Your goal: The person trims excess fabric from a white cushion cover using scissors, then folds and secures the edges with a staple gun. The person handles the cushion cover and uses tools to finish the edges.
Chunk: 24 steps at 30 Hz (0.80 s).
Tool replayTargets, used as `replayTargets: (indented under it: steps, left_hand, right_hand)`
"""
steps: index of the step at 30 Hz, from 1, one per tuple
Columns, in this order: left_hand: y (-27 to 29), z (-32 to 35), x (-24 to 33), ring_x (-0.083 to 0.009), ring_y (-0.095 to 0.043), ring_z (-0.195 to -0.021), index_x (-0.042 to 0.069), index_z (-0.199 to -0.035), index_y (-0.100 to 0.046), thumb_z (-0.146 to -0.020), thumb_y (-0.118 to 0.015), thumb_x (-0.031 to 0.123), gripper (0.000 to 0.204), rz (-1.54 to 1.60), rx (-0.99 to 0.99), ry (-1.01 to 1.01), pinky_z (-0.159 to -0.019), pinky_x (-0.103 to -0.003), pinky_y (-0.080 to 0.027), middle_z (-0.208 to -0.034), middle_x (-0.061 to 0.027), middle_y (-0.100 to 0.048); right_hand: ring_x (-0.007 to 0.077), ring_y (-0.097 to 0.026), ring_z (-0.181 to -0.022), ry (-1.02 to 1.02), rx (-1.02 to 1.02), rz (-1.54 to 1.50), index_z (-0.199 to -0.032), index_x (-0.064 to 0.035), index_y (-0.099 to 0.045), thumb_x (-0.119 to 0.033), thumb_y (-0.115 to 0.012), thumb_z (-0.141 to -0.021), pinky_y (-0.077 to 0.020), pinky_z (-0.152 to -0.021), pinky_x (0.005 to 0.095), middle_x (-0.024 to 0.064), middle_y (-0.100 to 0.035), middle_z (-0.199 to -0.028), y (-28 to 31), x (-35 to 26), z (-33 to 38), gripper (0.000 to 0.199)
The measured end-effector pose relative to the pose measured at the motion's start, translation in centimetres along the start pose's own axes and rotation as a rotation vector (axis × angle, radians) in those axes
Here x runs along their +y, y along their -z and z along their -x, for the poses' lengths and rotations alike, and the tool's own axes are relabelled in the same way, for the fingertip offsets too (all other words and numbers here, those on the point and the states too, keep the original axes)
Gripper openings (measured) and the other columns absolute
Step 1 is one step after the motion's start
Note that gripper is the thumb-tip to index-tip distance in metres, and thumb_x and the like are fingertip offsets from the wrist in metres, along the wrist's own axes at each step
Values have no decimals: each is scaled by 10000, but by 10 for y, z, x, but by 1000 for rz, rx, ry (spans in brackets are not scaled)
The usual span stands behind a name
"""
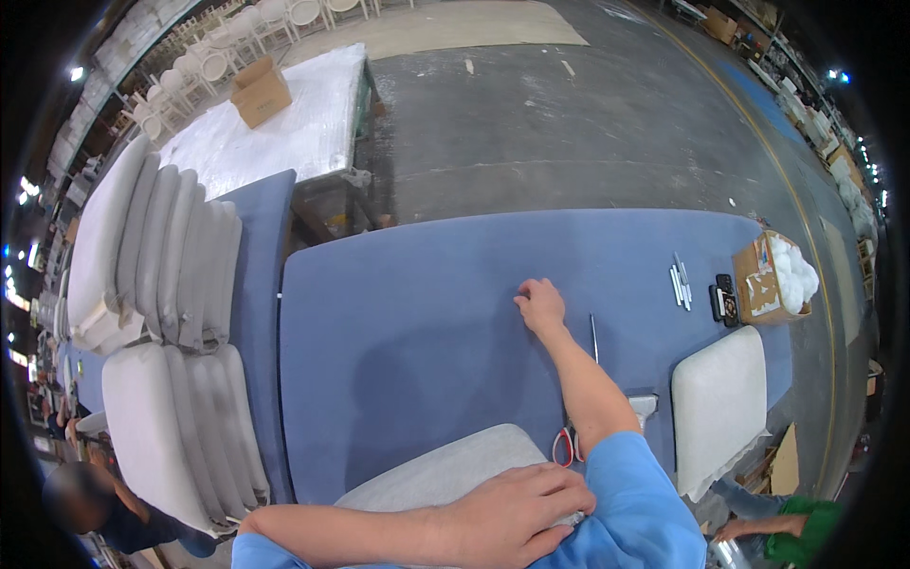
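Note:
A pale grey padded seat cushion point(464, 457) lies at the near edge of the blue-covered table point(417, 313). My left hand point(526, 512) rests on its near part, fingers bent over with a bit of greyish material under the fingertips. My right arm reaches forward across it. Farther out over the table, my right hand point(542, 305) has its fingers curled together; whatever they hold, if anything, is too small to see. Beside my right forearm lie red-handled scissors point(563, 448), partly hidden, and a thin metal rod point(594, 339). A silver tool point(646, 408) shows partly behind that arm.
Stacked cushions point(175, 256) stand on the left. Another cushion point(720, 403) sits at the right edge, near silver tubes point(681, 283), a black object point(724, 300) and a carton point(758, 280) of white stuffing. A wrapped table point(313, 123) stands beyond. People work at both lower sides.

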<state>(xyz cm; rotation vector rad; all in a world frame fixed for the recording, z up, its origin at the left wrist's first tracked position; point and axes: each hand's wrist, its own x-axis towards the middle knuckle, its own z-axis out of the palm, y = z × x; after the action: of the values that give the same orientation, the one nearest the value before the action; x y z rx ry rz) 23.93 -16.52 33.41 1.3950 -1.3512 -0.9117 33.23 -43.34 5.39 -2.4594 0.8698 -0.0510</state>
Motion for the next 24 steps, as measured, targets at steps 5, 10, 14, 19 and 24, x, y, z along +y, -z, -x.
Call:
replayTargets:
  steps: [5, 10, 14, 19, 24]
  left_hand:
    - [6, -4, 2, -386, -632, -1116, 83, -1149, -663, -910, -652, 169, 254, 1, -32, 6, -963, -481, -518, -1198, -158, -654]
    - [-4, 4, 1, -383, -619, -1150, 75, -1191, -640, -919, -645, 167, 287, -33, -76, -41, -995, -487, -504, -1251, -164, -637]
    - [-8, 1, -7, -370, -583, -1211, 40, -1252, -600, -937, -633, 122, 327, 23, -165, 14, -1041, -454, -482, -1264, -161, -619]
    - [2, 3, 6, -293, -573, -1234, 43, -1370, -541, -958, -677, 153, 447, 153, -274, 173, -1075, -409, -447, -1325, -131, -585]
    - [17, 0, -4, -180, -546, -1283, 51, -1619, -333, -1045, -606, 339, 698, 711, -484, 335, -1103, -347, -433, -1461, -119, -518]
  right_hand:
    - [347, -637, -1140, 121, -96, 183, -1071, -90, -731, -276, -673, -976, -524, -958, 473, 136, -664, -1159, -15, 5, -9, 217]
    - [254, -697, -828, -11, -202, -154, -1069, -63, -718, -286, -593, -1049, -563, -726, 414, 120, -706, -930, 33, 1, -25, 256]
    - [125, -575, -543, -161, 136, -1082, -1030, -40, -663, -320, -602, -1065, -443, -477, 301, 41, -631, -720, 123, -24, -9, 289]
    - [106, -573, -605, -1, 113, -1118, -1019, -40, -639, -295, -618, -1065, -448, -531, 276, 21, -611, -756, 189, -43, 127, 260]
    - [124, -625, -667, -124, -68, -1197, -1035, -27, -656, -325, -536, -1114, -519, -611, 276, 45, -650, -808, 212, -15, 314, 331]
